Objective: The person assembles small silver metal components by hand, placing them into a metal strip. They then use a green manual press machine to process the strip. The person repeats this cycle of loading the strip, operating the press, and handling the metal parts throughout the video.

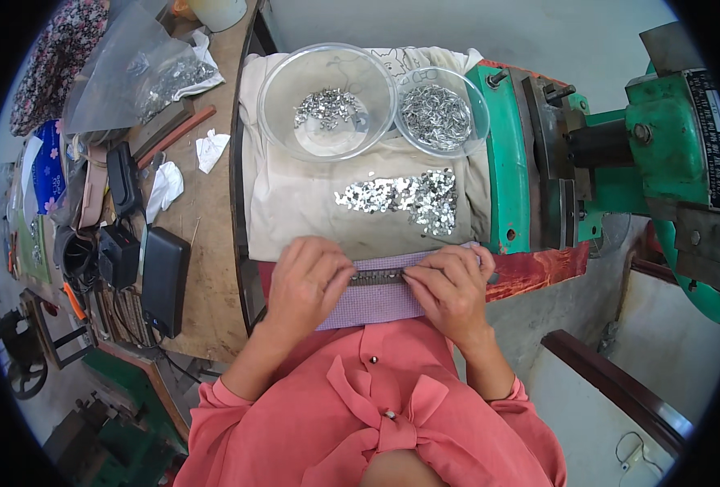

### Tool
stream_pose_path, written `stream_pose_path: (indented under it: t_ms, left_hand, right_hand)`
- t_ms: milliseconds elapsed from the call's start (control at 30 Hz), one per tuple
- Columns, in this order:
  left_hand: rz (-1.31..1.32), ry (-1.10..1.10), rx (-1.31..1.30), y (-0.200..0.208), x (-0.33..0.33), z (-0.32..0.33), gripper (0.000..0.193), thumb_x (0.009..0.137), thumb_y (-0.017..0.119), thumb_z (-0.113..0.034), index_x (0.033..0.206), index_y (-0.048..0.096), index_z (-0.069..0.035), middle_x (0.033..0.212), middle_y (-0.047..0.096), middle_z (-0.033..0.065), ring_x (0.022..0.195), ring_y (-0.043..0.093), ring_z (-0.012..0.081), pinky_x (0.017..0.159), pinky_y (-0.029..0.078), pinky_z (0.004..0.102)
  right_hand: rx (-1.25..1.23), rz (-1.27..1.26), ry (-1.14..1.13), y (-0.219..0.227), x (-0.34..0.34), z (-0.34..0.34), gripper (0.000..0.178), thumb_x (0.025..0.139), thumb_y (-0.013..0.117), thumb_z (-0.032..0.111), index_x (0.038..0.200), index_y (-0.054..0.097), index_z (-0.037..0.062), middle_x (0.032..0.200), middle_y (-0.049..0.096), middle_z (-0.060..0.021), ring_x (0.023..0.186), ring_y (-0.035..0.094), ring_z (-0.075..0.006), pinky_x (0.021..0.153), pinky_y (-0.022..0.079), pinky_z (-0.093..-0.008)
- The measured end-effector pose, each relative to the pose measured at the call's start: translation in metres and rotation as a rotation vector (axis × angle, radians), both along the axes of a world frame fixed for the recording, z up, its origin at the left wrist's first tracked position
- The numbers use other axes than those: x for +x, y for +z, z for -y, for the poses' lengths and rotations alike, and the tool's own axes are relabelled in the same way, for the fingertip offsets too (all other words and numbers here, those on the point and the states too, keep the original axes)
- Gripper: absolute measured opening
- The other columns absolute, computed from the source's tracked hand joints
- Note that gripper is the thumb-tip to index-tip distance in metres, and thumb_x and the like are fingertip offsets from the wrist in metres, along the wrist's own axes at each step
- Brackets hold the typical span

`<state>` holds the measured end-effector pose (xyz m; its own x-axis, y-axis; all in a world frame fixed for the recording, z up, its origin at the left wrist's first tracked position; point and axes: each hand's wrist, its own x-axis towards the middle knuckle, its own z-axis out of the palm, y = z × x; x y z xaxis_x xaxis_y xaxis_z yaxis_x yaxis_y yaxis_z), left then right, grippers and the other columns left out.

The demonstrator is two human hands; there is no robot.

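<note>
My left hand point(301, 280) is closed in a pinch at the left end of a narrow dark metal strip point(376, 277). At the strip's other end, the fingers of my right hand point(451, 284) are likewise pinched together. Small shiny bits sit in a row along the strip; whether my fingertips also hold a bit is too small to tell. Under it lies a purple checked cloth point(365, 307). Just beyond, a loose pile of small silvery metal pieces point(433, 199) is spread over a beige cloth point(295, 211).
Behind the pile stand a large clear bowl point(272, 122) and a smaller clear tub point(485, 122), both holding small metal parts. A green machine point(509, 178) borders the right side. On the left, a wooden table point(209, 276) carries a black case point(166, 280), plastic bags and crumpled tissue point(212, 150).
</note>
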<state>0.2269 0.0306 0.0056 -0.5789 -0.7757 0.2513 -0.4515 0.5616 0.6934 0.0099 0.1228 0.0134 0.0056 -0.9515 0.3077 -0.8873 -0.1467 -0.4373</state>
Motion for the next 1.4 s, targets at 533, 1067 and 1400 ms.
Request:
stream_pose_path:
  t_ms: [533,1067,1400]
  left_hand:
    - [0.018,-0.110,-0.036,-0.021,-0.023,-0.022,0.021,0.073,0.079,-0.007,0.090,0.065,-0.007,0.093,0.062,0.0066,0.088,0.059,0.0272,0.074,0.043,0.0391]
    - [0.002,-0.102,-0.014,-0.022,-0.018,-0.022,0.027,0.073,0.081,-0.012,0.094,0.064,-0.007,0.098,0.062,0.0084,0.090,0.058,0.0289,0.077,0.043,0.0399]
    - [-0.005,-0.066,0.016,-0.022,-0.008,-0.025,0.037,0.071,0.082,-0.010,0.102,0.061,-0.005,0.103,0.061,0.0123,0.093,0.058,0.0328,0.079,0.045,0.0424]
  right_hand:
    - [0.000,0.066,-0.034,-0.011,0.004,-0.011,0.016,0.073,0.081,0.013,0.088,0.074,0.0146,0.090,0.064,0.0024,0.094,0.060,-0.0189,0.097,0.034,-0.0422]
    - [0.020,-0.113,0.041,-0.006,0.009,-0.003,0.016,0.075,0.078,0.018,0.089,0.071,0.0175,0.097,0.062,0.0045,0.103,0.058,-0.0166,0.104,0.029,-0.0446]
    - [0.020,-0.211,0.145,0.001,0.010,0.005,0.007,0.079,0.065,0.017,0.085,0.069,0.0156,0.102,0.062,0.0027,0.111,0.057,-0.0172,0.110,0.025,-0.0455]
